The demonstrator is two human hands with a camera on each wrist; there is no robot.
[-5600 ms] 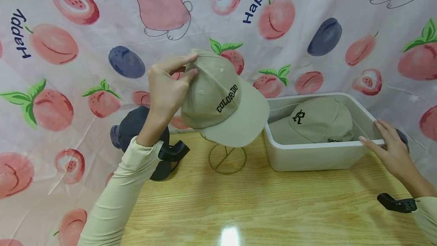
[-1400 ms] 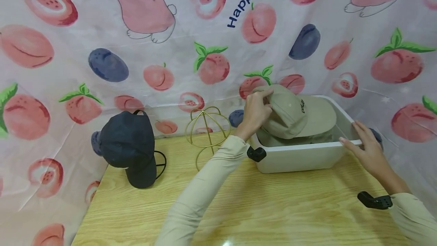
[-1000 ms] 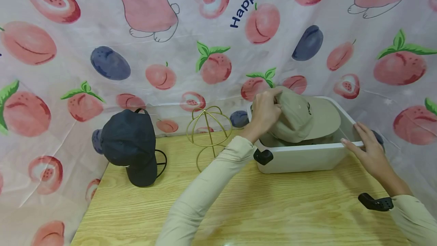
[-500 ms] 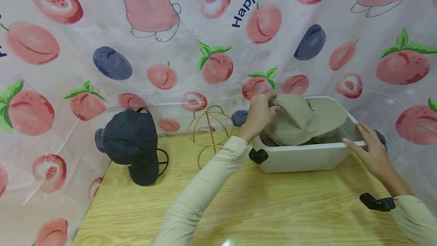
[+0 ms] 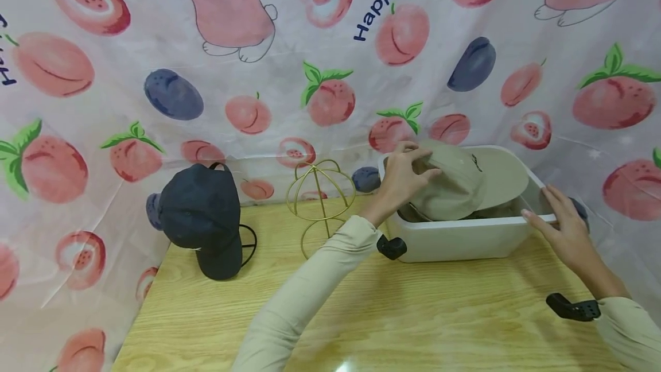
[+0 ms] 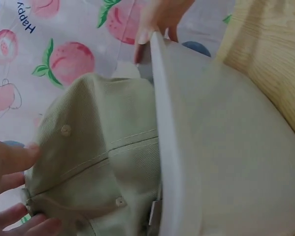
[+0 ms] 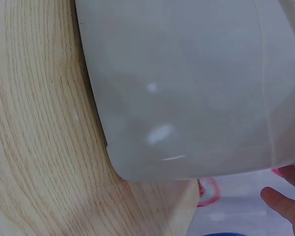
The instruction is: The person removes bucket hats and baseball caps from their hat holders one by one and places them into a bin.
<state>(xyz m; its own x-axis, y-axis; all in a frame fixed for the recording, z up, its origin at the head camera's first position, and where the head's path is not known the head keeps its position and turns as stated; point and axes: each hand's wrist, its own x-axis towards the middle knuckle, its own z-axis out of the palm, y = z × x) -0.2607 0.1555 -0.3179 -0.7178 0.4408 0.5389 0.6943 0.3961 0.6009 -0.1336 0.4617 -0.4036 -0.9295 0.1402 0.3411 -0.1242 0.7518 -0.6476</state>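
A beige baseball cap (image 5: 451, 185) lies in the white bin (image 5: 459, 240), crown to the left and brim to the right. Its lettering is mostly turned out of sight. My left hand (image 5: 403, 179) is at the back of the crown, thumb and fingers spread apart. In the left wrist view, the fingers (image 6: 20, 156) stand around the edge of the cap (image 6: 88, 147). Beneath it, another beige cap (image 5: 501, 211) is mostly hidden. At the bin's right front corner, my right hand (image 5: 570, 240) rests with extended fingers on the rim.
Left of the bin stands a bare gold wire cap stand (image 5: 321, 194). Farther left, a dark navy cap (image 5: 198, 211) hangs on a black wire stand (image 5: 251, 245). A fruit-printed cloth (image 5: 289, 79) rises behind the wooden table (image 5: 330, 326).
The Colorado cap, held above the gold stand at first, has moved right and down into the bin. My left fingers have just spread and let it go. My right hand stays at the rim.
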